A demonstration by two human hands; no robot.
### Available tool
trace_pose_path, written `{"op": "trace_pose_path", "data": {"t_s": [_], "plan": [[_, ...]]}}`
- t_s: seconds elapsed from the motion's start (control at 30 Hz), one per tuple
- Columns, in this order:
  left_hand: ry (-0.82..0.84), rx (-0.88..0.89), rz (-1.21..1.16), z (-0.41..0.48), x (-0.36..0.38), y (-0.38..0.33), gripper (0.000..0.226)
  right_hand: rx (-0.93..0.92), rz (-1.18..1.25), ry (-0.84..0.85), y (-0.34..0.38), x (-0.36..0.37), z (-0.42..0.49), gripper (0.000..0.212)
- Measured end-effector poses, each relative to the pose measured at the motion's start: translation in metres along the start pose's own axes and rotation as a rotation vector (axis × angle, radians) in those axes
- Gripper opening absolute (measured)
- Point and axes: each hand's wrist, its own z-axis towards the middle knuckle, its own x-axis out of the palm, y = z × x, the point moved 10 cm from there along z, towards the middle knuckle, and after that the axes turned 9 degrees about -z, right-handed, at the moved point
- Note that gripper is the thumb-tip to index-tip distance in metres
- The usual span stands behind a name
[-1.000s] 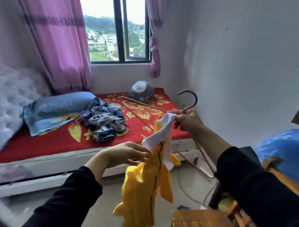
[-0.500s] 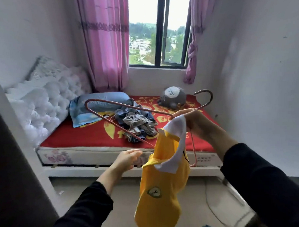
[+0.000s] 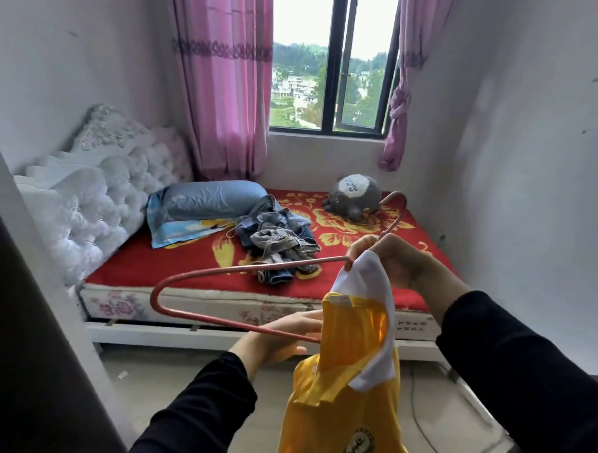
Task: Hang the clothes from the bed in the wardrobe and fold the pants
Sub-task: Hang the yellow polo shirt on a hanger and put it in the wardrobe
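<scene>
I hold a yellow shirt (image 3: 343,409) with a white collar in front of me. My right hand (image 3: 391,260) pinches the collar together with the neck of a pink wire hanger (image 3: 203,273). The hanger's right end goes into the shirt's neck opening. My left hand (image 3: 282,338) grips the shirt's left edge just under the hanger's lower bar. A heap of blue and grey denim clothes (image 3: 277,241) lies in the middle of the bed (image 3: 148,257), which has a red flowered cover.
A blue pillow (image 3: 207,203) and a grey plush toy (image 3: 354,196) lie on the bed. A tufted white headboard (image 3: 94,197) stands at left. A dark panel edge (image 3: 28,341) fills the near left. A cable (image 3: 421,402) trails on the floor.
The view has swung left and closer to the bed. The hanger has tilted flatter, its right end now inside the shirt's neck, and my left hand has taken hold of the shirt.
</scene>
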Motion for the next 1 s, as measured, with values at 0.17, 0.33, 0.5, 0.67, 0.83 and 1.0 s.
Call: {"op": "trace_pose_path", "data": {"t_s": [0.17, 0.33, 0.5, 0.67, 0.83, 1.0], "plan": [[0.036, -0.003, 0.007, 0.017, 0.011, 0.012, 0.035, 0.081, -0.085, -0.1, -0.024, -0.032, -0.014, 0.026], [-0.091, -0.082, -0.074, 0.019, -0.01, 0.042, 0.046, 0.068, -0.095, -0.347, -0.047, -0.079, -0.04, 0.027], [-0.184, -0.095, -0.037, 0.024, -0.011, 0.058, 0.03, 0.071, -0.2, -0.541, -0.057, -0.106, -0.051, 0.019], [-0.278, 0.18, 0.24, 0.039, 0.013, 0.009, 0.062, 0.075, -0.332, -0.767, -0.051, -0.11, -0.049, 0.016], [-0.668, 0.28, 0.576, 0.047, 0.0, -0.034, 0.037, 0.086, -0.526, -0.87, -0.039, -0.107, -0.041, 0.009], [-0.83, 0.36, 0.65, 0.023, -0.046, -0.092, 0.017, 0.226, -0.754, -0.761, -0.03, -0.117, -0.046, 0.016]]}}
